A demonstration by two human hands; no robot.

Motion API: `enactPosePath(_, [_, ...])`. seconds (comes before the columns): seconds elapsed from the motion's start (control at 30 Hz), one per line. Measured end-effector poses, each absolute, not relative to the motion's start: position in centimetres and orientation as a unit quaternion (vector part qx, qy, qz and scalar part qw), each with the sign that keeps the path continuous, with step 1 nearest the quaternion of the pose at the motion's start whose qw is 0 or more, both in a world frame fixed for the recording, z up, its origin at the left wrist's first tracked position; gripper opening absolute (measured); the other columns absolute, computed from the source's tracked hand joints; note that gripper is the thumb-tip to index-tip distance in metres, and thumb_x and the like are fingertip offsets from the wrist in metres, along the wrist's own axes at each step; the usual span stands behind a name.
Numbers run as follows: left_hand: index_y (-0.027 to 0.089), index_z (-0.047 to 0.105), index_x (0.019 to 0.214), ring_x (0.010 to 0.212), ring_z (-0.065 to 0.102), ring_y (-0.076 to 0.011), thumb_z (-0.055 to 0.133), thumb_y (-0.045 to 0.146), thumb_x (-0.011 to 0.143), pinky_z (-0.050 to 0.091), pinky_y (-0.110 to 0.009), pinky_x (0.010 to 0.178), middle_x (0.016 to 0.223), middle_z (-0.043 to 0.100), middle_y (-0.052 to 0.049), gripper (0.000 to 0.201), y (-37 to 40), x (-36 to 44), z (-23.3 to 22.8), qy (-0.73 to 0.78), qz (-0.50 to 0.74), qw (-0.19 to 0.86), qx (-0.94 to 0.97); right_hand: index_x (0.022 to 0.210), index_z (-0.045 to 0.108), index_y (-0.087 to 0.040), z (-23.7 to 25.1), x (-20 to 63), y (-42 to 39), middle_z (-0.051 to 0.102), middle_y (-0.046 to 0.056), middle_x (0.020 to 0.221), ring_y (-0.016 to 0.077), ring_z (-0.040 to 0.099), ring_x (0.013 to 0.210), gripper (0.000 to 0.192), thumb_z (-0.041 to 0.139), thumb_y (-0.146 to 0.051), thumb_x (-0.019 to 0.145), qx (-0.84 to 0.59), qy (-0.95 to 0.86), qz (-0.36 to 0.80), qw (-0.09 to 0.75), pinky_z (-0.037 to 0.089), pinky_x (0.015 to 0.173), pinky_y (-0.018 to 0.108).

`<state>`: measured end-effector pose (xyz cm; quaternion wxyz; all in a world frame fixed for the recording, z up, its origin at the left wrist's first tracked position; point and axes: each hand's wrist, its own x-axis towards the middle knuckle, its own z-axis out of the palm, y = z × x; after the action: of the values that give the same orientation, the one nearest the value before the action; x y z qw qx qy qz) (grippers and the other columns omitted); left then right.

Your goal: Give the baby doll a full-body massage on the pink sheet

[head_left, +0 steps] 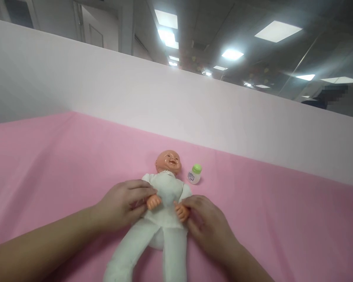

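Note:
A baby doll [167, 188] with a hard plastic head and a white cloth body lies on its back, head away from me. My left hand [125, 203] is closed around the doll's forearm on the left, just behind its orange plastic hand. On the other side, my right hand [207, 225] grips the doll's other arm at the wrist, thumb below and fingers above. Both plastic doll hands rest over the belly. Beside the doll's head, to the right, stands a small clear bottle [194, 175] with a green cap, touched by neither hand.
Pink cloth [253, 203] covers the table surface, with some creases. A white partition [164, 102] runs along the back edge. Beyond it are a door [95, 27], lit ceiling panels and, at far right, part of a person [316, 102].

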<state>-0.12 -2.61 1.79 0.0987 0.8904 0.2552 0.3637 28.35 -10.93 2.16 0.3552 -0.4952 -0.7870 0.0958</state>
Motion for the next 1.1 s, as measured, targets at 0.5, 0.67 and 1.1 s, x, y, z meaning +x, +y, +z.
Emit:
enactPosePath(0.5, [0.025, 0.073, 0.112, 0.1, 0.07, -0.0226, 0.059, 0.029, 0.092, 0.057, -0.032, 0.087, 0.11, 0.075, -0.006, 0.024, -2.1, -0.4, 1.3, 0.299, 0.372, 0.167, 0.863, 0.123, 0.067, -0.03, 1.0, 28.9, -10.2, 0.073, 0.003, 0.117, 0.0237, 0.066, 0.107, 0.035, 0.064, -0.019, 0.09, -0.528, -0.756, 0.102, 0.374, 0.055, 0.096, 0.042])
enactPosePath(0.67, [0.022, 0.062, 0.115, 0.099, 0.069, -0.026, 0.064, 0.036, 0.084, 0.058, -0.035, 0.08, 0.107, 0.071, -0.006, 0.034, 1.2, -2.4, 0.3, 0.474, 0.513, 0.363, 0.617, 0.137, 0.053, -0.026, 0.3, 32.8, -8.3, 0.068, 0.009, 0.129, 0.0252, 0.07, 0.105, 0.062, 0.076, -0.045, 0.083, -0.603, -0.505, 0.242, 0.568, 0.06, 0.087, 0.038])
enactPosePath(1.1, [0.021, 0.071, 0.108, 0.104, 0.068, -0.0348, 0.05, 0.04, 0.084, 0.054, -0.044, 0.084, 0.114, 0.074, -0.01, 0.037, 4.4, -5.9, 0.8, 0.641, 0.247, 0.186, 0.703, 0.131, 0.049, -0.02, -0.8, 38.0, -6.1, 0.068, 0.003, 0.083, 0.0153, 0.063, 0.061, 0.067, 0.082, -0.037, 0.075, -0.717, -0.32, 0.341, 0.516, 0.05, 0.044, 0.022])
